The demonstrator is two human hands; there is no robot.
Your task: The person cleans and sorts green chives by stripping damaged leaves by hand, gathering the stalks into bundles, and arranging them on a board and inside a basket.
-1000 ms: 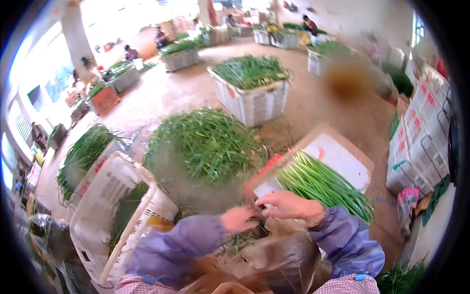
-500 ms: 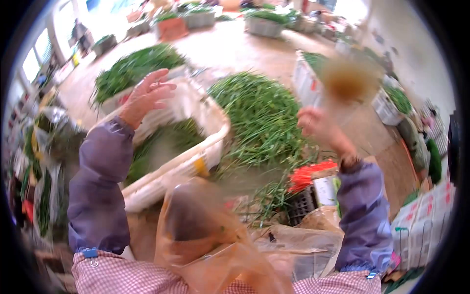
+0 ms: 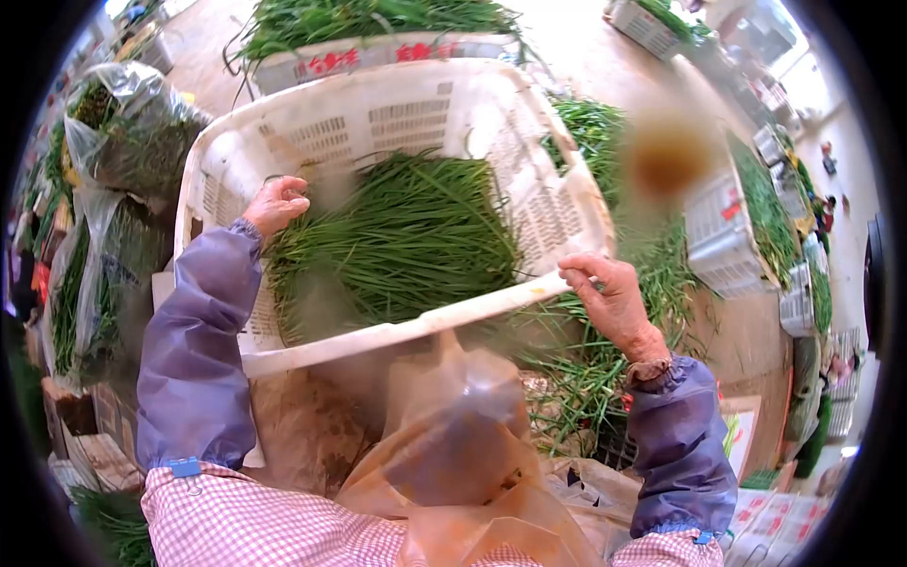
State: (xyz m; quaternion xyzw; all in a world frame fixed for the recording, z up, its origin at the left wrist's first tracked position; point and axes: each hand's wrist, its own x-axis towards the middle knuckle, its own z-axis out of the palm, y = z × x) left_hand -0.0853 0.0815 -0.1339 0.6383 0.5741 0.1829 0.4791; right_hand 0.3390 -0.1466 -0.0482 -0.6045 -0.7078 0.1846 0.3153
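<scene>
A large white slatted plastic crate (image 3: 416, 326) stands in front of me, its walls dirty near the rim. Long green stalks, like garlic chives (image 3: 406, 241), lie in its bottom, mostly aligned. Over the crate's left side is my left hand (image 3: 277, 205), fingers bent together with nothing visible in them; whether it touches the stalks I cannot tell. At the near right corner of the rim, my right hand (image 3: 609, 298) has thumb and fingers curled in, with nothing seen between them. Its fingertips overlap the rim; contact is unclear.
Beyond stands another crate (image 3: 378, 59) heaped with greens. A loose pile of stalks (image 3: 652, 283) covers the floor at right, with further filled crates (image 3: 723, 236) past it. Plastic bags of greens (image 3: 142, 142) stand at left. An orange-tinted plastic sheet (image 3: 453, 444) covers my front.
My view has swung left and down onto the crate. The left hand, earlier raised with fingers spread, is now lower with fingers bent. My right hand has come over to the crate's corner.
</scene>
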